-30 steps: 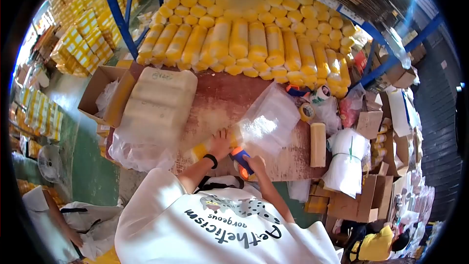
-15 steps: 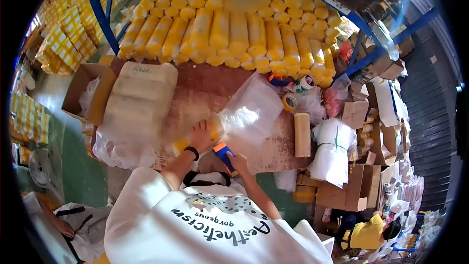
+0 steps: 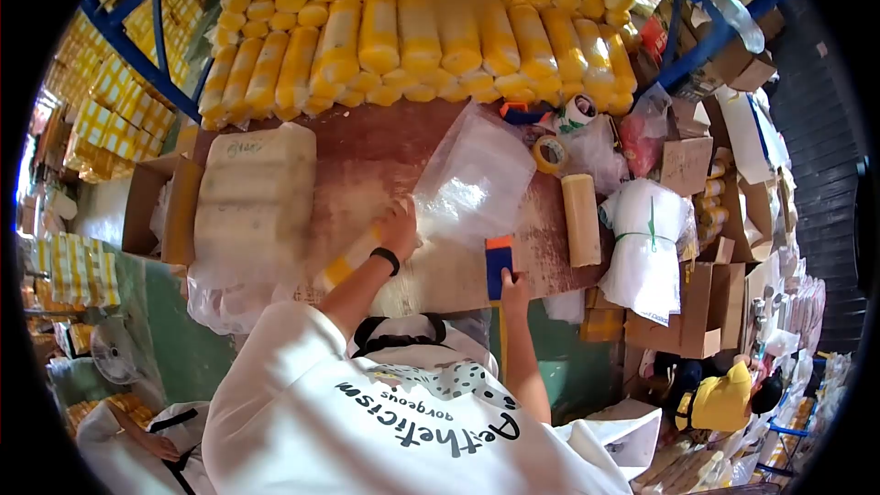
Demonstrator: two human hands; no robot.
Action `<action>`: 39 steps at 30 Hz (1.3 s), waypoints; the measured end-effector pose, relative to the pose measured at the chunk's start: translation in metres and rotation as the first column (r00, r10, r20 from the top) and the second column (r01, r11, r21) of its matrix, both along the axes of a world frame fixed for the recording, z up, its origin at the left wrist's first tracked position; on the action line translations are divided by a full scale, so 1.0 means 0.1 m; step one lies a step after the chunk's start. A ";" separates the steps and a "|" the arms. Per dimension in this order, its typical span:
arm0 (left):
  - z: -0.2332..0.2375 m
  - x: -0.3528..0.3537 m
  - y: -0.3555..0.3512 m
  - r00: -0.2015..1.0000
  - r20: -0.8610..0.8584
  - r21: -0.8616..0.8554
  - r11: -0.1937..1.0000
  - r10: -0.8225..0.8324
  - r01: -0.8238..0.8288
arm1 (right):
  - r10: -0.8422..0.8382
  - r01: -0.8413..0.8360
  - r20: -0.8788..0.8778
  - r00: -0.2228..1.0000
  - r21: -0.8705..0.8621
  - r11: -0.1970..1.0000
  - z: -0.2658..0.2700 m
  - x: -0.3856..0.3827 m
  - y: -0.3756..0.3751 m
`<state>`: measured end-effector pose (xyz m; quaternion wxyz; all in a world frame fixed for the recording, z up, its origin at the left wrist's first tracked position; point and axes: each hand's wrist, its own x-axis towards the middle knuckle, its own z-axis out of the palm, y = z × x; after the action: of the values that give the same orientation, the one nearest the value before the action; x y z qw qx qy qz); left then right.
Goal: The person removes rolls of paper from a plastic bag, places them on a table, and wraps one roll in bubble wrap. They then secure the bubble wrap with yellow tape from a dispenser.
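Observation:
My left hand [image 3: 398, 229], with a black band at the wrist, is closed over the upper end of a yellow-and-pale wrapped roll [image 3: 346, 261]. That roll lies slanted near the table's front edge, partly covered by my hand and forearm. To its right, my right hand [image 3: 514, 288] grips a blue tape dispenser [image 3: 498, 268] with an orange end pointing away from me. The dispenser is held apart from the roll. Just beyond both hands lies a stack of clear plastic bags [image 3: 481, 174] on the reddish-brown table [image 3: 367, 151].
Many yellow wrapped rolls [image 3: 417, 37] are piled at the back. A large wrapped bundle [image 3: 255, 174] sits left beside an open carton [image 3: 151, 211]. At right are yellow tape [image 3: 550, 154], a tan roll [image 3: 581, 220] and tied white bags [image 3: 646, 238]. Other people are at both lower sides.
My right hand has carried the tape dispenser right, away from the wrapped roll. My left hand stays on the roll, its fingers now more curled. The whole view has shifted slightly.

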<state>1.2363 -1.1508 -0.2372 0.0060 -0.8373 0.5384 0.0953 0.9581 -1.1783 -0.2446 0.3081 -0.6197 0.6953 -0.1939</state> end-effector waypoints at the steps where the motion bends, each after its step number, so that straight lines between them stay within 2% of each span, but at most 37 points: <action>1: 0.07 -0.01 -0.06 1.000 -0.012 0.083 0.996 0.011 -0.010 | -0.007 0.007 -0.021 1.000 -0.013 1.000 -0.06 -0.04 -0.06; 3: 0.24 -0.01 -0.16 0.999 -0.036 0.173 0.985 0.001 0.006 | -0.015 0.012 -0.053 0.998 -0.042 0.999 -0.17 -0.07 -0.21; 4: 0.28 0.01 -0.17 0.999 -0.045 0.220 0.975 0.002 0.008 | -0.028 0.028 0.006 1.000 -0.043 0.999 0.16 0.01 -0.20; 7: 0.15 0.14 -0.11 0.991 -0.097 0.080 0.992 -0.091 0.099 | -0.002 0.002 -0.035 0.999 -0.012 1.000 -0.02 -0.08 -0.39; 8: 0.21 0.13 -0.05 0.991 -0.051 -0.015 0.992 -0.124 0.123 | -0.003 0.003 -0.009 1.000 -0.005 1.000 -0.05 -0.07 -0.45; 9: 0.26 0.16 -0.02 0.987 -0.112 -0.046 0.993 -0.116 0.112 | -0.007 0.006 0.017 1.000 0.007 1.000 -0.09 -0.08 -0.49; 12: 0.71 0.20 0.19 0.943 -0.310 -0.131 0.988 -0.120 0.083 | -0.048 0.045 0.039 0.998 0.060 0.997 -0.13 -0.06 -0.56; 15: 1.08 0.26 0.47 0.952 -0.271 -0.265 0.962 -0.142 0.068 | -0.111 0.106 0.078 0.991 0.076 0.991 -0.06 0.07 -0.67; 16: 1.36 0.23 0.54 0.920 -0.381 -0.276 0.961 -0.093 -0.017 | -0.132 0.125 0.092 0.987 0.074 0.989 -0.06 0.10 -0.69; 19: 1.48 0.24 0.91 0.917 -0.347 -0.502 0.865 -0.195 -0.006 | -0.175 0.177 0.122 0.977 -0.003 0.984 -0.07 0.19 -0.73; 22: 1.49 0.16 1.05 0.900 -0.178 -0.575 0.784 -0.399 0.234 | -0.071 0.073 0.039 0.997 -0.049 0.996 -0.07 0.20 -0.71; 25: 1.42 0.06 1.11 0.908 -0.239 -0.709 0.701 -0.344 0.079 | 0.025 -0.038 -0.083 0.996 -0.162 0.986 -0.09 0.21 -0.58; 26: 1.38 0.09 1.14 0.910 -0.297 -0.710 0.704 -0.288 -0.009 | 0.030 -0.047 -0.090 0.995 -0.200 0.979 -0.08 0.23 -0.54; 29: 1.32 0.24 1.27 0.919 -0.361 -0.650 0.750 -0.159 -0.126 | 0.109 -0.116 -0.048 0.993 -0.162 0.980 -0.09 0.28 -0.44; 30: 1.29 0.28 1.28 0.929 -0.334 -0.720 0.679 -0.158 -0.144 | 0.125 -0.146 -0.154 0.980 -0.133 0.980 -0.24 0.27 -0.45; 33: 1.31 0.28 1.39 0.853 -0.521 -0.640 0.673 -0.026 -0.371 | 0.205 -0.171 -0.171 0.964 0.195 0.966 0.04 0.41 -0.38; 34: 1.31 0.30 1.39 0.890 -0.451 -0.725 0.611 -0.073 -0.317 | 0.248 -0.219 -0.156 0.956 0.181 0.959 0.01 0.41 -0.35; 37: 1.32 0.38 1.37 0.988 -0.140 -0.745 0.664 -0.067 -0.061 | 0.273 -0.250 -0.246 0.930 0.122 0.961 -0.24 0.46 -0.37; 39: 1.38 0.33 1.36 0.989 -0.145 -0.696 0.714 -0.034 -0.077 | 0.254 -0.231 -0.240 0.937 0.120 0.965 -0.27 0.46 -0.39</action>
<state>1.2698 -1.0151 -0.0991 -0.3517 -0.7742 0.5235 -0.0539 1.0045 -1.2168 -0.2720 0.2658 -0.7060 0.6551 -0.0418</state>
